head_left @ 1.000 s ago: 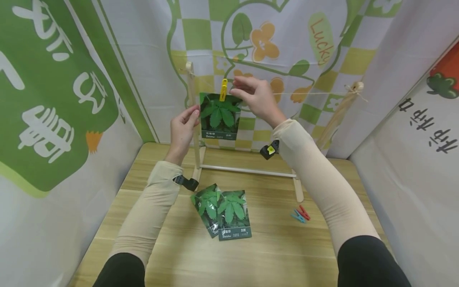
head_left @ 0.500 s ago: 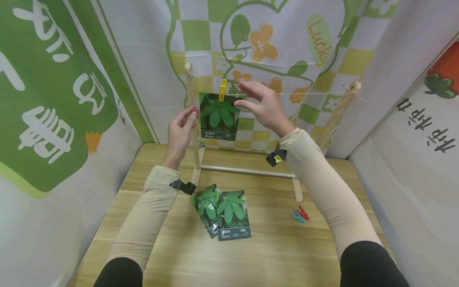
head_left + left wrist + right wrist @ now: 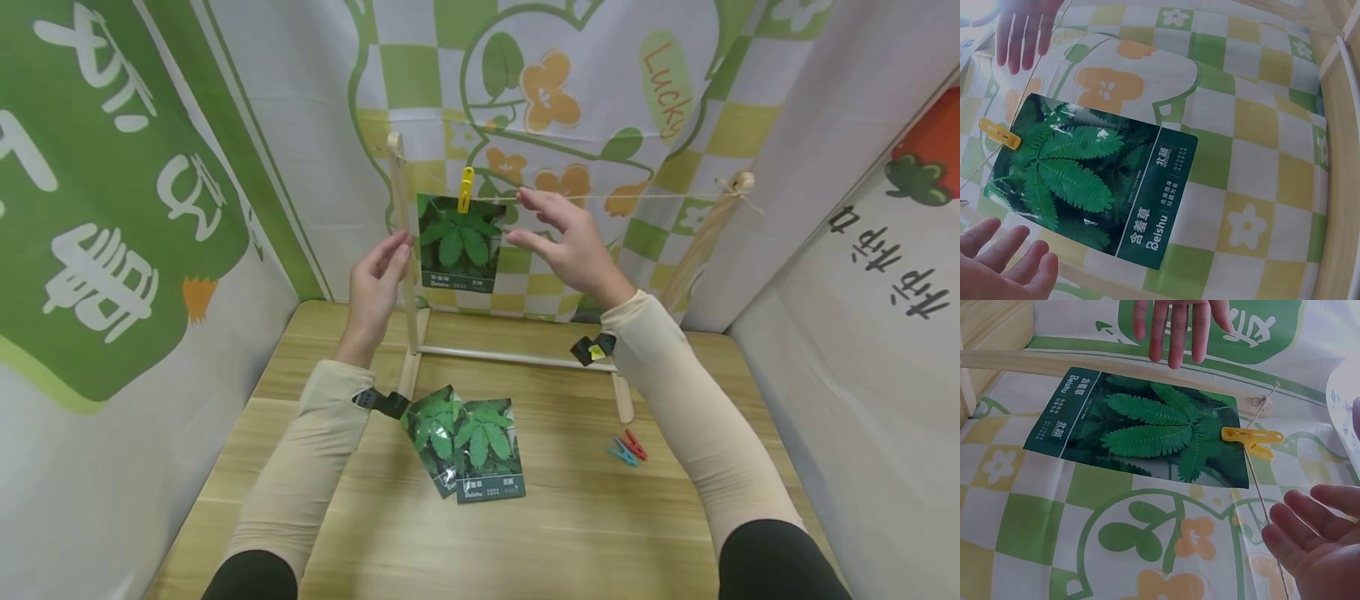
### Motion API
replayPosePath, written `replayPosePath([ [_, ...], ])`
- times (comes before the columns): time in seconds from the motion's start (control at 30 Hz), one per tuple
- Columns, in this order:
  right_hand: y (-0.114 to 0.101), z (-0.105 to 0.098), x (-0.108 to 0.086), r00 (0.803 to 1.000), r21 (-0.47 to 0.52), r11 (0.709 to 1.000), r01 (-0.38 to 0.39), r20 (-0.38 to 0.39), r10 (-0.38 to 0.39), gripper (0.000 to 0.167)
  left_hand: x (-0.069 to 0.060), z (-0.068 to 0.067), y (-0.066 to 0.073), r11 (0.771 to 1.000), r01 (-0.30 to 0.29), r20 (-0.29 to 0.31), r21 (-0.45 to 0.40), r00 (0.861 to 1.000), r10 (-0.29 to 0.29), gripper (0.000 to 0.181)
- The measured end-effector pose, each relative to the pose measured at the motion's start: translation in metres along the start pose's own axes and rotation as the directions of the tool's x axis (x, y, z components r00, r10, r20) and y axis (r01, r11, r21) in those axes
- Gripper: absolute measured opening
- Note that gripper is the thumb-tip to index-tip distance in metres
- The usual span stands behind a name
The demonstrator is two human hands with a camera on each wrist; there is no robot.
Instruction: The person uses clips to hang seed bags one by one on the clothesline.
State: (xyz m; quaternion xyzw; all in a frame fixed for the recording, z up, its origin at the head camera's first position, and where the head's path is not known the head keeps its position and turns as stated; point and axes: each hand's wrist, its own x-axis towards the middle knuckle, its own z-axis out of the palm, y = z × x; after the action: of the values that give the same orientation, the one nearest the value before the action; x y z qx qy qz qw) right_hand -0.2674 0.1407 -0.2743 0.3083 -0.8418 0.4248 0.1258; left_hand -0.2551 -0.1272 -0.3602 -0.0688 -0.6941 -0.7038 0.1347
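A green seed packet [image 3: 459, 246] with a leaf picture hangs from a string, held by a yellow clothespin [image 3: 466, 190] at its top edge. My left hand [image 3: 377, 283] is beside the packet's left edge, by the wooden post; the left wrist view shows its fingers [image 3: 1007, 259] apart from the packet. To the packet's right is my right hand [image 3: 573, 242], fingers loosely extended near the string. In the right wrist view a gap separates that hand [image 3: 1319, 544] from the clothespin [image 3: 1252, 439]. Neither hand holds anything.
Two more seed packets [image 3: 489, 450] lie overlapping on the wooden table [image 3: 585, 533]. A blue clothespin [image 3: 622, 452] and a red clothespin [image 3: 635, 444] lie to the right. The wooden frame's left post [image 3: 409, 304], right post [image 3: 705, 242] and white crossbar [image 3: 517, 358] stand behind.
My right hand has drawn away from the yellow clothespin, to the right and slightly down. My left hand has shifted slightly left, away from the packet's edge. The packet stays hanging.
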Motion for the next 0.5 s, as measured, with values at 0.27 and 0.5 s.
replayPosePath([
  [0.27,0.008,-0.002,-0.013,1.0,0.016,1.0,0.017,0.007,-0.018,0.063,-0.006,-0.004,-0.005,1.0,0.019,0.02,0.006,1.0,-0.02,0.047],
  [0.5,0.017,-0.002,-0.027,1.0,0.026,0.999,0.028,0.006,-0.028,0.065,-0.013,-0.007,-0.009,0.999,0.042,0.04,0.014,0.998,-0.042,0.048],
])
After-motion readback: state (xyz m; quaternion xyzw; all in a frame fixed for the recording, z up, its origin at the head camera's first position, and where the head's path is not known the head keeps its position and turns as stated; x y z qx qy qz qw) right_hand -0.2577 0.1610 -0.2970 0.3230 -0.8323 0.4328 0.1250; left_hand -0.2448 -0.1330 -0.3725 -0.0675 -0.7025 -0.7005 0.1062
